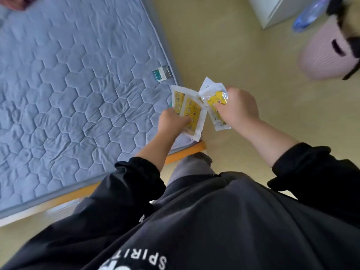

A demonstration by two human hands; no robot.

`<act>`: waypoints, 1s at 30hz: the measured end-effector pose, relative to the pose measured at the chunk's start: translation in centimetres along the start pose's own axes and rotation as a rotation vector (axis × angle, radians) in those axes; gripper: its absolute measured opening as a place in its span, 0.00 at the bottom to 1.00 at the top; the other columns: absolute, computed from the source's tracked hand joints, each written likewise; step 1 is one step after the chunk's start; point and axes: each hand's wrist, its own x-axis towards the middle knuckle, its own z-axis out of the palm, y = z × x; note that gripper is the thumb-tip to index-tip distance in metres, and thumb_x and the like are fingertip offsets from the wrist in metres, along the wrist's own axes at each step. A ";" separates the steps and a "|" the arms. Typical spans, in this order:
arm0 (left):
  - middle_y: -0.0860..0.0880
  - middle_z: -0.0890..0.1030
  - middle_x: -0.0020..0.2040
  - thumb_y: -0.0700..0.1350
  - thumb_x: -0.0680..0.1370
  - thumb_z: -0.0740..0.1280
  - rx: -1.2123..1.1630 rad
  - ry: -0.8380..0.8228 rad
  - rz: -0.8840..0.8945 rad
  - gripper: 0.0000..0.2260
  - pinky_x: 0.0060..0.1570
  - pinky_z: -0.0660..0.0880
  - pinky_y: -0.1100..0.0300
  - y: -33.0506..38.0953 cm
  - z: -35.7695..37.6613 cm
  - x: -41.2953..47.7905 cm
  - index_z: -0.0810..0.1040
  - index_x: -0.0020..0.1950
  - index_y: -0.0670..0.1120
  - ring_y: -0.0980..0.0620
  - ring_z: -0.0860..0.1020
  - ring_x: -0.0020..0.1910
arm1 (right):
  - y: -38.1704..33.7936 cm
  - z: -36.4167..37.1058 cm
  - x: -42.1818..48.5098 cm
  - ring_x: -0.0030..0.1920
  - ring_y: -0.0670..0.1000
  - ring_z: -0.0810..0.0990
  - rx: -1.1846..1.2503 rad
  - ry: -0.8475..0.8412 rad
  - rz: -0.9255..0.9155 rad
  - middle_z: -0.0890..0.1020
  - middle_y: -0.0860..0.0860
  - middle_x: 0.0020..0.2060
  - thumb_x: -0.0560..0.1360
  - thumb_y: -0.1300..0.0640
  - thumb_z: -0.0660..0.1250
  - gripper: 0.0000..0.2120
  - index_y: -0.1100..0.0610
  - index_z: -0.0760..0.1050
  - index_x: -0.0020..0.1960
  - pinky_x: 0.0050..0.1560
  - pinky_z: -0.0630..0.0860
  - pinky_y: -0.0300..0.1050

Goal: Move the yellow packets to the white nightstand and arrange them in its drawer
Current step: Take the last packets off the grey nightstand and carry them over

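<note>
Left hand grips a flat fanned pair of yellow packets over the corner of the mattress. Right hand clutches a crumpled bunch just beside it, over the floor. White unit top right is likely the nightstand, well apart, no drawer visible. Carry step: thumbs firm on the slippery film, bunches kept separate, steer round the pink basket. Small box on the mattress edge is not a task item.

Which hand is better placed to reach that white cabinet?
Probably the right hand: it grips packets on the side nearer the white cabinet. The left hand, also holding some, is over the bed.
</note>
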 end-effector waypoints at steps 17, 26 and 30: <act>0.50 0.81 0.41 0.39 0.72 0.70 -0.390 0.263 -0.146 0.06 0.45 0.81 0.54 25.1 4.5 18.0 0.77 0.46 0.46 0.49 0.81 0.44 | 0.3 -14.3 33.4 0.42 0.60 0.77 -0.101 -0.141 -0.325 0.80 0.55 0.41 0.74 0.56 0.66 0.08 0.59 0.75 0.50 0.40 0.73 0.48; 0.50 0.81 0.42 0.38 0.72 0.70 -0.484 0.311 -0.154 0.07 0.45 0.81 0.54 38.4 2.3 28.7 0.77 0.48 0.47 0.49 0.82 0.44 | -4.1 -19.8 51.3 0.43 0.60 0.78 -0.088 -0.159 -0.408 0.81 0.55 0.41 0.73 0.56 0.66 0.09 0.59 0.76 0.51 0.40 0.72 0.47; 0.50 0.81 0.43 0.39 0.73 0.71 -0.516 0.360 -0.158 0.09 0.39 0.78 0.60 41.6 -4.0 35.4 0.78 0.52 0.45 0.51 0.81 0.42 | -10.2 -19.8 58.1 0.39 0.58 0.76 -0.057 -0.186 -0.412 0.76 0.53 0.36 0.74 0.57 0.66 0.06 0.59 0.72 0.45 0.37 0.70 0.46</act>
